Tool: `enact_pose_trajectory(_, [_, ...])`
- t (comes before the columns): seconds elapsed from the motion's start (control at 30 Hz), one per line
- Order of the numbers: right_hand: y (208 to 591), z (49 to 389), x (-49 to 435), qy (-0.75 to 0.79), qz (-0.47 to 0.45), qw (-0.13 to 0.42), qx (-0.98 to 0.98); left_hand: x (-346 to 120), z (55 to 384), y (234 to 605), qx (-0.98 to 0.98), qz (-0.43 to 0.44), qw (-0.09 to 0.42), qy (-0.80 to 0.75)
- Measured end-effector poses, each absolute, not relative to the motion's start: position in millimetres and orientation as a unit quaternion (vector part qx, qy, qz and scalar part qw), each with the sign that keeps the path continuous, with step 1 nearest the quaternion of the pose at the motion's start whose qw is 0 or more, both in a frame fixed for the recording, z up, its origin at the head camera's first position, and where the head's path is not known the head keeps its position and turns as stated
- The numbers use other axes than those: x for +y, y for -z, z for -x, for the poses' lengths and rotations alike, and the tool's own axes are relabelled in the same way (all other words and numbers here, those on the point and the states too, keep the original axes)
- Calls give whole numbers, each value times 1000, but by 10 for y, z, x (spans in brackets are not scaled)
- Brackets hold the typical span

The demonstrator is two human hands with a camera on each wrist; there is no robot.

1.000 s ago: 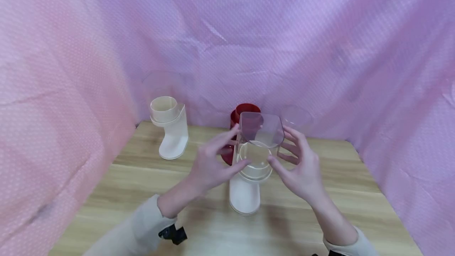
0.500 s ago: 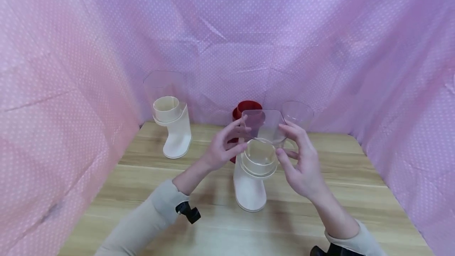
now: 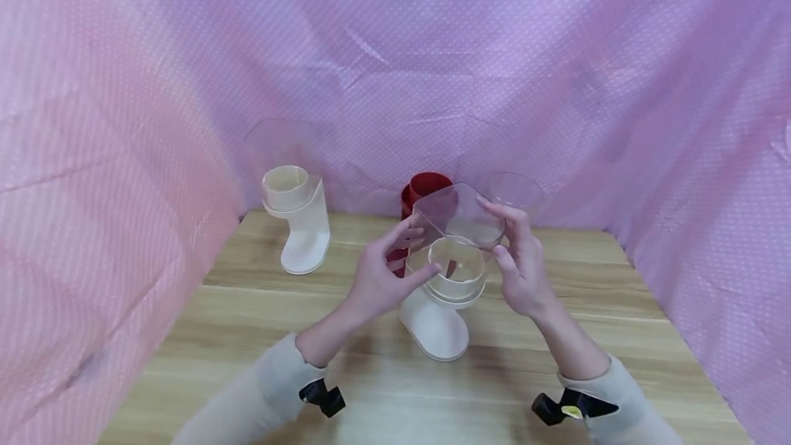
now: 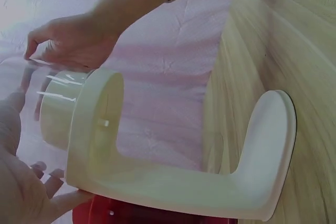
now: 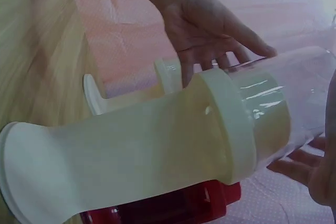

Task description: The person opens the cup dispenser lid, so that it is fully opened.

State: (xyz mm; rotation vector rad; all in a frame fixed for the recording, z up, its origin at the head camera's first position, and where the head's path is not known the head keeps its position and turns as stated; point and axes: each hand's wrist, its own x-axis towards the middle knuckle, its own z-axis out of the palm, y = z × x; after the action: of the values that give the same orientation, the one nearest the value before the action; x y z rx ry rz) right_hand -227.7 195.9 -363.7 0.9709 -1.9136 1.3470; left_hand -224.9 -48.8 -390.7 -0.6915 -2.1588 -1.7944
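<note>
A clear, open-topped plastic container with rounded corners sits over the round collar of a cream stand in the head view. My left hand is around its left side, thumb in front and fingers along the wall. My right hand grips its upper right side, fingertips near the rim. The right wrist view has the container enclosing the cream collar, with the left hand touching its wall. The stand is upright in the left wrist view.
A second cream stand with a faint clear container stands at back left. Directly behind the held one is a red stand, with a clear round rim to its right. Pink dotted sheeting encloses the wooden table.
The clear container has turned between my hands, one corner now pointing away. The stand's foot has swung to the right. My right fingers have moved up against the container's rim.
</note>
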Motion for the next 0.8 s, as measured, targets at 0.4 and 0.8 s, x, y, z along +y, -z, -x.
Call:
enact_pose_trajectory(0.4, [3574, 2048, 1966, -468, -268, 279, -794, -540, 2372, 3938, -724, 337, 81, 596])
enact_pose_trajectory(0.8, [3668, 2210, 1932, -447, -309, 327, -773, -441, 2277, 4007, -736, 294, 121, 598])
